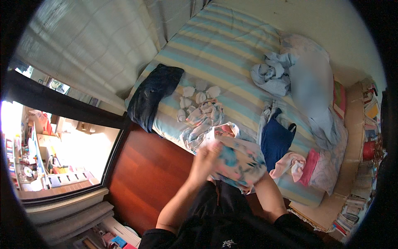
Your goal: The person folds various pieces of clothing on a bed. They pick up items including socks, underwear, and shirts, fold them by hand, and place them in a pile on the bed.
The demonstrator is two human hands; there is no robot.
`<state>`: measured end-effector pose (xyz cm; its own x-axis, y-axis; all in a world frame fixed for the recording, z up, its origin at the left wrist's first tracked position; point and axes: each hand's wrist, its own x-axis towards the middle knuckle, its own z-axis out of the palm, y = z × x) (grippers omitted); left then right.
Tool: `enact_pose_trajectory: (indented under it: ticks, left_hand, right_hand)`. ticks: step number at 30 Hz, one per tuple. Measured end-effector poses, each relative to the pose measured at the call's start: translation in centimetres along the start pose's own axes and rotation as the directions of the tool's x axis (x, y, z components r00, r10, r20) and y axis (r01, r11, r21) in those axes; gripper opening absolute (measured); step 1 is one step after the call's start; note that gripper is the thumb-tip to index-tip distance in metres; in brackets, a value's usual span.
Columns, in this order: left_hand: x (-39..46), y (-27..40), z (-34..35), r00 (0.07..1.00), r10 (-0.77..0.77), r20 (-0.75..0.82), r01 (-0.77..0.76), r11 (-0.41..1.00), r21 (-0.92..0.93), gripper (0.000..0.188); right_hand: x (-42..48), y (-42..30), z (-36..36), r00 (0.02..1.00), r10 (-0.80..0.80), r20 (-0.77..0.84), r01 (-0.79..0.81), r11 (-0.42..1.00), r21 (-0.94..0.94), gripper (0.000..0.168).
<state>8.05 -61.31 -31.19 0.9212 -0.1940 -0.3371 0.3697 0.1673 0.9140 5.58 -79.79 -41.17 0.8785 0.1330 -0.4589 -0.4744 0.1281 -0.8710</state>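
A printed light-coloured cloth garment (239, 158) is held up in front of my body, over the near edge of the bed. My left hand (206, 158) grips its left side and looks slightly blurred. My right hand (253, 186) is mostly hidden behind the garment's lower right part, so its fingers do not show. Just beyond the cloth lies a crumpled floral garment (206, 113) on the striped bedsheet (224, 49). Several white rolled socks (201, 97) rest beside it.
Dark jeans (155, 93) lie folded at the bed's left. To the right are a navy strappy top (275, 140), pink cloths (307, 168) and a crumpled light-blue garment (272, 74). Books (349, 214) line the far right. Reddish wooden floor (146, 174) shows left of me.
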Motion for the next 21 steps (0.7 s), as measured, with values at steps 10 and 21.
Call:
enact_pose_trajectory:
  ticks: [10,21]
  left_hand:
    - [7.7,-7.8,-13.9,0.829,-0.204,-0.521,0.19,0.978,-0.081,0.034]
    - [0.9,-1.4,-1.3,0.72,0.3,0.625,-0.561,0.782,0.272,0.05]
  right_hand:
    - [-4.4,-7.4,2.2,0.999,0.019,0.027,-0.033,0.654,0.756,0.029]
    - [-6.6,-11.5,4.3,0.803,0.108,0.586,0.456,0.522,-0.721,0.019]
